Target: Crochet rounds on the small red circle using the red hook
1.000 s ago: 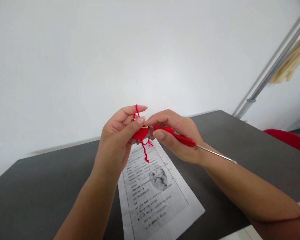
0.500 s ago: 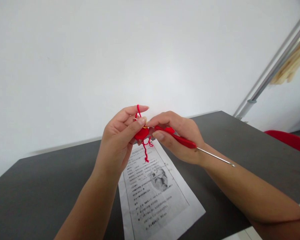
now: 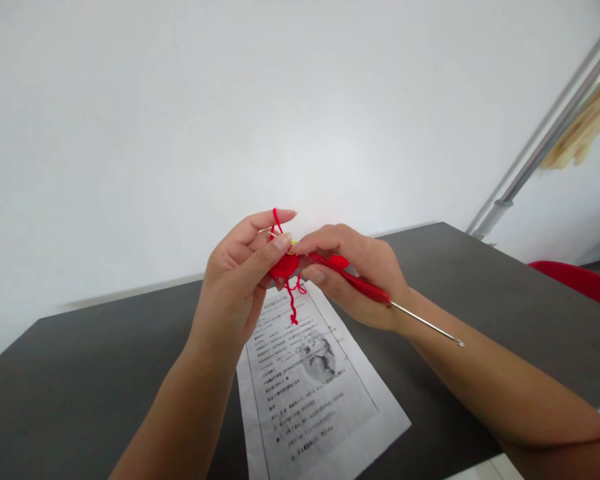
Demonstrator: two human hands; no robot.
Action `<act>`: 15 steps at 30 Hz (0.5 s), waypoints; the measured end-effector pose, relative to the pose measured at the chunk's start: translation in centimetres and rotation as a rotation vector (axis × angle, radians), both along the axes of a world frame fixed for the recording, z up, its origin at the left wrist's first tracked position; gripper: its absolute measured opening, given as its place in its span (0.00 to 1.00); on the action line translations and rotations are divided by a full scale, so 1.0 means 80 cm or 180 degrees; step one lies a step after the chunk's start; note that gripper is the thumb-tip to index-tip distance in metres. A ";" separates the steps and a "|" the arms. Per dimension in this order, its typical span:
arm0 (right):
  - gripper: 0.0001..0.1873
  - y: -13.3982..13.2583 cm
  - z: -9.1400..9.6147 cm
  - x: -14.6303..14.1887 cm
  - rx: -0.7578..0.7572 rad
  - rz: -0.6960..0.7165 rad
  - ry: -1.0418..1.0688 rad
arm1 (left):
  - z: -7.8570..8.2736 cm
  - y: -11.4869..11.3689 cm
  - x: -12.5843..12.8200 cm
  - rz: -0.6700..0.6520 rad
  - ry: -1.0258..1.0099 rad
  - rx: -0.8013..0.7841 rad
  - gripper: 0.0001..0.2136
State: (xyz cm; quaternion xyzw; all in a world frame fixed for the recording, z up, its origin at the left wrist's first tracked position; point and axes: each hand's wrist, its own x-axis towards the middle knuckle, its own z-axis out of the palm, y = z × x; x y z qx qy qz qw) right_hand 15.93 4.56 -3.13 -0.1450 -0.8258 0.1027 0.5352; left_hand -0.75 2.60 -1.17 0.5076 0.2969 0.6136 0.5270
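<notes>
While the left hand (image 3: pixel 233 270) pinches a small, round, red yarn piece (image 3: pixel 284 267) in the middle of the frame, its pointing finger sticks out with a thin red yarn loop (image 3: pixel 275 214) over it. Just to the right, the right hand (image 3: pixel 381 268) has its thumb and fingers closed on a crochet hook with a red handle (image 3: pixel 365 287). Low in the frame, a white printed paper sheet (image 3: pixel 360 413) lies on a flat dark grey table (image 3: pixel 105 373).
</notes>
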 end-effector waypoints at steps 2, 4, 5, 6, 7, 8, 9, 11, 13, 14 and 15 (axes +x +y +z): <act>0.05 0.000 0.001 0.000 0.0086 -0.0099 0.0052 | 0.000 0.000 0.000 -0.0040 -0.0047 -0.0024 0.11; 0.05 0.000 0.002 -0.001 0.0150 -0.0167 0.0133 | 0.001 0.000 -0.001 -0.0093 -0.0096 -0.0040 0.12; 0.05 0.000 0.002 -0.001 0.0173 -0.0183 0.0164 | 0.001 0.000 -0.001 -0.0122 -0.0117 -0.0039 0.13; 0.05 0.000 0.002 -0.001 0.0191 -0.0191 0.0181 | 0.001 0.000 -0.001 -0.0148 -0.0131 -0.0034 0.14; 0.05 0.000 0.002 -0.001 0.0216 -0.0186 0.0194 | 0.001 0.000 -0.001 -0.0176 -0.0138 -0.0028 0.15; 0.05 0.000 0.002 -0.001 0.0248 -0.0175 0.0211 | 0.001 0.000 -0.001 -0.0198 -0.0139 -0.0025 0.16; 0.05 0.001 0.001 0.000 0.0282 -0.0155 0.0224 | 0.001 0.000 -0.001 -0.0209 -0.0135 -0.0019 0.17; 0.05 0.002 0.000 0.000 0.0339 -0.0097 0.0245 | 0.001 0.001 -0.001 -0.0188 -0.0128 -0.0010 0.18; 0.04 0.003 0.000 0.001 0.0353 -0.0044 0.0252 | 0.001 0.001 0.000 -0.0142 -0.0117 -0.0013 0.19; 0.04 0.003 -0.001 0.001 0.0343 -0.0035 0.0257 | 0.001 0.001 0.000 -0.0127 -0.0105 -0.0017 0.19; 0.04 0.003 -0.001 0.001 0.0330 -0.0033 0.0263 | 0.001 0.001 0.000 -0.0130 -0.0082 -0.0019 0.19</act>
